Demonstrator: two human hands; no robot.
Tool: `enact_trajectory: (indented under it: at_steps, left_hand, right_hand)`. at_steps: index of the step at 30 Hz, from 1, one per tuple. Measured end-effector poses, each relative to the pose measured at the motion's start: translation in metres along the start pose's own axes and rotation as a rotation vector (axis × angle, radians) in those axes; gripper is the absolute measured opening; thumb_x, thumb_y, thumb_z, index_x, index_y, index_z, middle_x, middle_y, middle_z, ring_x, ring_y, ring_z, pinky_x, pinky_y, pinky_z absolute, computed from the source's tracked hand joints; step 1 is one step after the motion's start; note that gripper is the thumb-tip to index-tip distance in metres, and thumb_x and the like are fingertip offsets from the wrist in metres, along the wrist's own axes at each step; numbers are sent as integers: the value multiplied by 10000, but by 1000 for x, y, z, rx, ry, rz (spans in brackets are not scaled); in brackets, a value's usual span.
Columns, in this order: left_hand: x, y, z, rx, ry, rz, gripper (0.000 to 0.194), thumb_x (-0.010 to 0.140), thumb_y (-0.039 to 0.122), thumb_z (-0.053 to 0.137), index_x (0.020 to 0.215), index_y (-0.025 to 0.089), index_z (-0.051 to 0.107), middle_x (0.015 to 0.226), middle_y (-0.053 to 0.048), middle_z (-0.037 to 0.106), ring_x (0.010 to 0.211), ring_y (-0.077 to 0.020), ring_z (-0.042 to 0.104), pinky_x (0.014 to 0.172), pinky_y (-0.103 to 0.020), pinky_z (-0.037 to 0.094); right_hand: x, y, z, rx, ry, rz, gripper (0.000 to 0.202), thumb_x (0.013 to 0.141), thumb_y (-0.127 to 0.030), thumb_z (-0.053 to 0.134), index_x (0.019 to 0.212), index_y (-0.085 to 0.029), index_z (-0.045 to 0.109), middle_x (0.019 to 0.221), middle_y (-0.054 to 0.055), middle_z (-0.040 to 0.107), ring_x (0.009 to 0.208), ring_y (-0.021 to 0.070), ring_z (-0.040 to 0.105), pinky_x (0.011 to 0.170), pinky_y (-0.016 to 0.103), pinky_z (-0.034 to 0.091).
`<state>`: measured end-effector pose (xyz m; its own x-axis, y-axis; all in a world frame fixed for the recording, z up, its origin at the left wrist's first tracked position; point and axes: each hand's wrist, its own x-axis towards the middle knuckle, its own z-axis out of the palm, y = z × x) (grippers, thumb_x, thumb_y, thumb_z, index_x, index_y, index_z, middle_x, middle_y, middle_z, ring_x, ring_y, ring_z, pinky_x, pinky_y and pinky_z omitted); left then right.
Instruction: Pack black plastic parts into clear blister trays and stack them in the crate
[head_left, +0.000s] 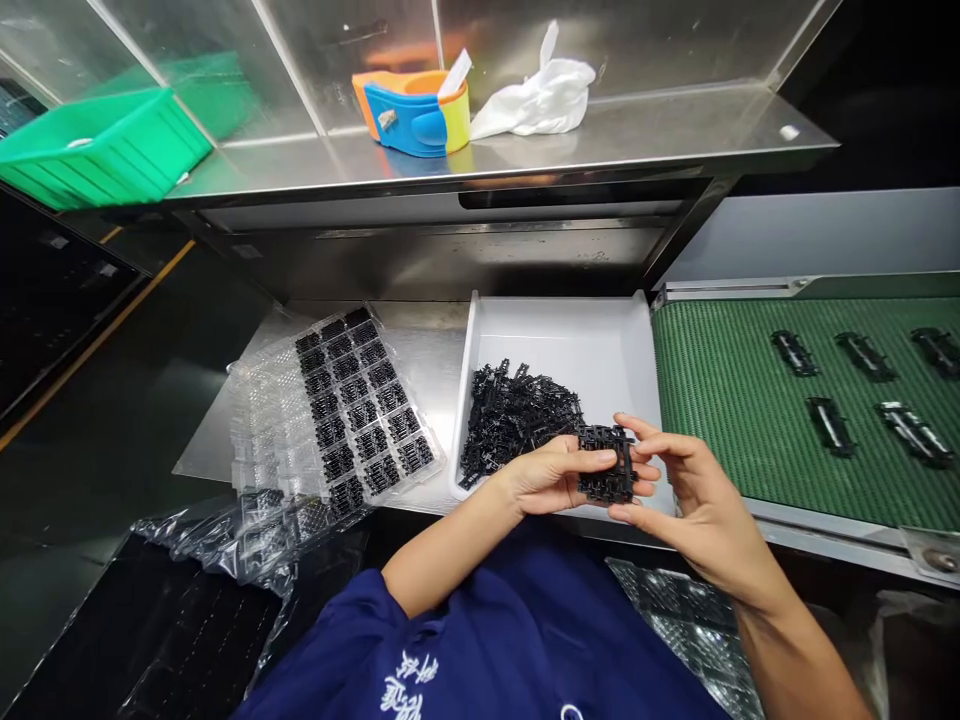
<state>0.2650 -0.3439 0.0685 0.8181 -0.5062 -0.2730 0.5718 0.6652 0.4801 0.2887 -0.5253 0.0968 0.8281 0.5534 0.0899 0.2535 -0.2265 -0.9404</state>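
Observation:
A bunch of black plastic parts (604,466), lined up side by side, rests in my left hand (551,475), with the thumb lying across the top. My right hand (694,505) reaches around the right side of the bunch, its thumb and fingers at the bunch's ends; whether it bears any weight is hard to see. Just beyond the hands stands a white bin (559,330) with a heap of loose black parts (517,415). To its left lies a clear blister tray (420,475) whose pockets hold similar black parts.
Right of the bin, a green conveyor belt (720,400) carries several black parts (831,427). More clear trays (262,420) lie at left. The steel shelf (660,140) above bears a green basket (112,150), an orange-blue-yellow tape-like holder (412,115) and a white bag (544,100).

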Motion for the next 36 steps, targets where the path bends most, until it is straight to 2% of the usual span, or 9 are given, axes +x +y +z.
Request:
enact_trajectory:
  at_steps: [4,9,13,16,20,24,28,32,36]
  left_hand:
    - [4,-4,5,11,75,8,430,637,334,898,967,111,736,1003,-129,758,863,-213,724,864,-355,529]
    - [9,-5,9,-33,56,6,494,598,323,927,987,85,739,982,-137,750,843,-197,716,864,-342,539]
    - [9,1,8,-4,82,18,489,605,319,924,1000,96,741,1004,-137,753,890,-208,718,879,-345,546]
    - [8,8,4,83,131,28,435,643,301,899,999,105,745,1059,-156,750,992,-237,713,967,-388,525]
    - [9,8,-5,164,66,-93,430,652,296,882,1013,105,747,1105,-164,740,1041,-261,703,1009,-446,506]
    - [8,3,-12,108,64,-151,366,678,261,857,999,121,749,979,-107,759,914,-226,726,931,-410,542]
    - [6,2,-13,0,148,-92,253,725,208,807,957,126,750,905,-71,754,800,-186,726,870,-374,569]
    - [4,1,-9,-59,220,-22,204,761,212,776,943,125,752,928,-89,759,792,-160,718,815,-312,570]
    - [6,-3,-8,-52,243,1,258,742,248,799,960,120,749,940,-102,764,802,-164,727,741,-256,559]
  right_hand:
    - [4,13,-26,-169,-30,33,504,807,-531,750,1198,-261,583,1452,134,566,1333,315,542,1078,508,478]
    - [11,48,-113,-803,604,249,358,899,-563,581,1075,-268,680,1057,160,700,1092,418,654,919,612,496]
    - [7,47,-144,-936,492,326,282,912,-493,529,913,-273,704,832,126,694,931,402,691,805,571,515]
    - [4,19,-120,-793,261,224,289,882,-515,563,923,-287,736,920,75,747,842,309,713,698,430,552]
    - [5,-18,-66,-473,-129,113,336,885,-553,566,907,-288,770,959,39,775,822,261,731,533,313,555]
    - [10,-21,-33,-510,1,63,319,893,-510,587,993,-266,767,833,26,772,713,234,731,516,303,568]
    - [6,-8,-20,-550,127,-29,378,930,-488,592,1193,-246,716,1023,45,775,870,243,751,785,354,624]
    - [2,-1,-10,-573,8,-120,551,946,-514,580,1426,-246,560,1385,80,632,1213,289,644,1003,421,561]
    - [5,2,-4,-629,-28,-181,617,928,-498,620,1461,-205,517,1388,109,626,1244,294,621,1024,426,549]
